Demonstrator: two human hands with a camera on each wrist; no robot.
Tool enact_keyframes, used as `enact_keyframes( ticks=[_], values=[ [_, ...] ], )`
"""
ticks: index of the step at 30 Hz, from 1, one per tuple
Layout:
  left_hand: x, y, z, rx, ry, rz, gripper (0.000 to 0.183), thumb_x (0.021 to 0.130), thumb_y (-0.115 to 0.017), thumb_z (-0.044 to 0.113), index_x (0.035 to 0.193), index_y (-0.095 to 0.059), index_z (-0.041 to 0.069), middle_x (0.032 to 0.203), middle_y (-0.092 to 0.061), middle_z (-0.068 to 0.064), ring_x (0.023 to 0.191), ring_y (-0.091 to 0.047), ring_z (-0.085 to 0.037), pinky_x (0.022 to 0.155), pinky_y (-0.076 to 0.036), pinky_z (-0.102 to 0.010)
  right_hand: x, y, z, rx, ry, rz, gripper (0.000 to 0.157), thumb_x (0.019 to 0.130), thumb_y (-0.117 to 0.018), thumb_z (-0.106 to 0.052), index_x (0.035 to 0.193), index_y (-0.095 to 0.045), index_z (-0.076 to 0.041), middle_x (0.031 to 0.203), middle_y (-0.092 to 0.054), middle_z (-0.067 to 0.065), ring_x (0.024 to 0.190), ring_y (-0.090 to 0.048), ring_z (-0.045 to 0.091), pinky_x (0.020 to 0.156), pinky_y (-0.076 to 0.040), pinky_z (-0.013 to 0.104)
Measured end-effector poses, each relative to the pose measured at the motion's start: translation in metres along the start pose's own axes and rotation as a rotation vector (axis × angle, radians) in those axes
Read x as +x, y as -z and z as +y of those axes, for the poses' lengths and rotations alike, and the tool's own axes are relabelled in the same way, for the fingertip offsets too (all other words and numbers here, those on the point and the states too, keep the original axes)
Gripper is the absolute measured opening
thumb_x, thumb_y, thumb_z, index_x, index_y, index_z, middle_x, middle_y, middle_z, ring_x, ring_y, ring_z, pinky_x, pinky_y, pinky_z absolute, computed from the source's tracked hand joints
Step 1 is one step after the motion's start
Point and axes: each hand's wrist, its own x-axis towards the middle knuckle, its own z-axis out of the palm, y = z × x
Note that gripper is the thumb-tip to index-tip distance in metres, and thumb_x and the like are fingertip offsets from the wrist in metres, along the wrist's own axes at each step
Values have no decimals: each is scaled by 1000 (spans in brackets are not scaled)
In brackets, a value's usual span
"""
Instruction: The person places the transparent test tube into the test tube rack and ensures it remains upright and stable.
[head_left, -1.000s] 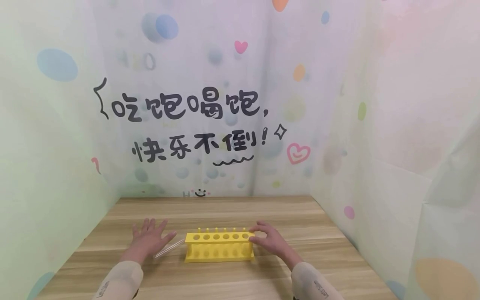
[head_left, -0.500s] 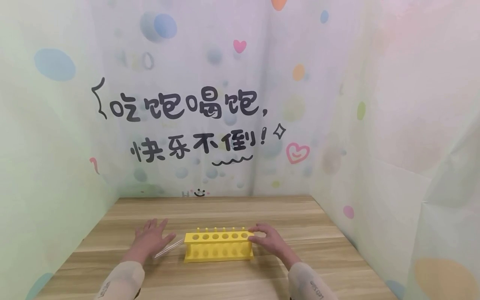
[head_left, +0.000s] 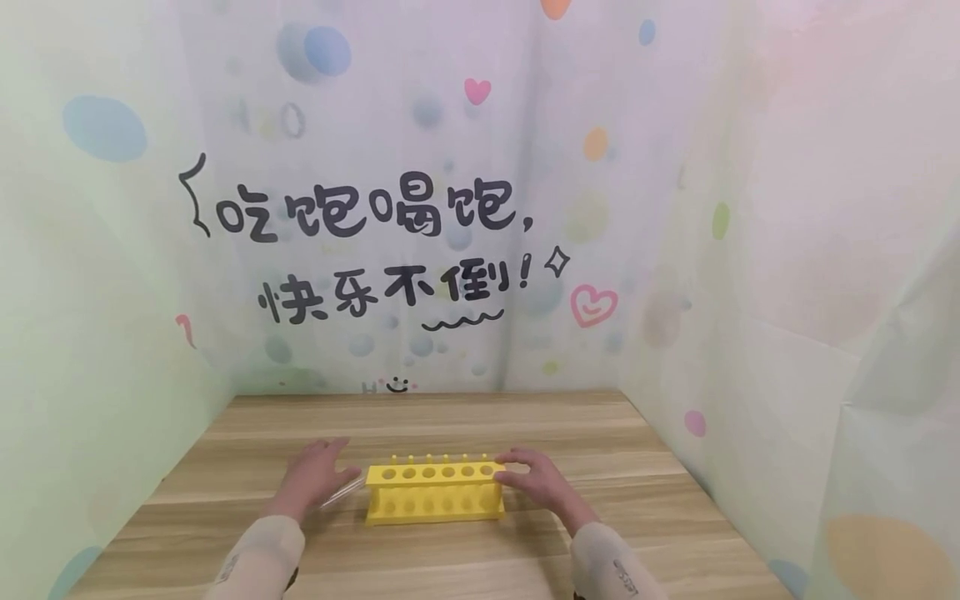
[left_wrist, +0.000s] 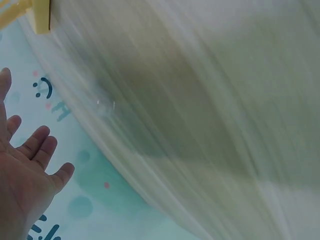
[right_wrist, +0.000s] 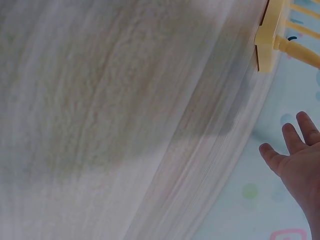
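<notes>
A yellow test tube rack [head_left: 435,497] stands upright on the table, a row of round holes along its top and short pegs behind. My right hand [head_left: 546,479] holds the rack's right end between thumb and index finger; in the right wrist view, its other fingers [right_wrist: 295,142] are spread apart. My left hand [head_left: 317,477] is just left of the rack, thumb close to its left end and fingers loosely extended; whether the thumb touches it, I cannot tell. A clear thin tube [head_left: 343,492] lies slanted on the table beside that hand, partly hidden by it.
The wood-grain table [head_left: 570,417] narrows toward the back. A pale printed curtain [head_left: 435,350] with dots, hearts and black lettering rises behind it, and plain-looking pale sheets [head_left: 795,275] hang along both sides.
My left hand has moved right toward the rack's left end, its fingers less spread, covering more of the clear tube. The right hand stays at the rack's right end.
</notes>
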Motion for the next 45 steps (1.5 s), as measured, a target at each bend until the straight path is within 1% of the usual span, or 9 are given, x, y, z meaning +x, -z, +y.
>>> enact_keyframes(
  ticks=[5,9,12,17,22,30,34,40,45],
  values=[
    [1,-7,5,-42,16,-21,62,86,-66,38,134,-50,2,133,-49,-31,124,-41,-52,100,-32,-67,0,0,-1,3,1,-8,38,85,-67,-43,117,-66,-21,143,-46,21,135,-37,42,106,-27,67],
    [1,-12,6,-97,37,-48,58,87,-65,34,133,-51,2,136,-48,-28,125,-42,-50,99,-32,-68,0,0,-1,12,5,-9,39,86,-66,-43,118,-66,-20,141,-49,19,136,-36,41,106,-26,68],
    [2,-15,6,-116,41,-54,54,87,-65,31,132,-52,2,135,-51,-26,123,-46,-48,98,-35,-67,0,0,-1,15,13,-4,39,86,-67,-41,117,-67,-19,138,-52,17,135,-37,41,106,-26,67],
    [4,-20,5,-101,50,-56,50,87,-66,29,127,-56,2,130,-54,-26,117,-51,-45,95,-38,-65,0,0,-3,12,26,2,38,85,-68,-40,117,-67,-19,135,-56,14,134,-39,42,106,-27,67],
    [5,-24,3,-83,39,-56,46,86,-66,26,123,-58,1,125,-57,-25,114,-53,-44,91,-41,-65,0,0,-2,28,11,0,37,85,-68,-40,116,-67,-21,137,-54,15,135,-38,41,106,-25,68],
    [3,-28,7,-112,26,-50,38,86,-64,20,117,-61,0,120,-61,-23,110,-56,-43,88,-42,-64,0,0,0,29,5,-7,38,85,-67,-42,117,-66,-22,137,-53,15,136,-36,42,107,-23,69],
    [4,-30,9,-114,31,-47,36,85,-64,19,116,-61,0,118,-61,-22,107,-58,-42,87,-43,-62,-1,0,1,30,7,-7,37,85,-67,-41,117,-67,-21,138,-52,17,135,-36,42,106,-23,69],
    [6,-34,8,-118,42,-52,35,84,-64,18,114,-62,0,116,-62,-22,107,-58,-43,88,-43,-62,0,1,0,24,7,-7,37,85,-67,-41,117,-67,-22,138,-53,15,135,-38,41,106,-25,68],
    [8,-36,9,-92,54,-61,33,83,-64,16,112,-62,0,111,-65,-21,103,-60,-41,87,-45,-61,1,1,1,27,-10,-12,38,85,-67,-42,117,-66,-22,140,-51,17,135,-37,41,107,-24,68]
  ],
)
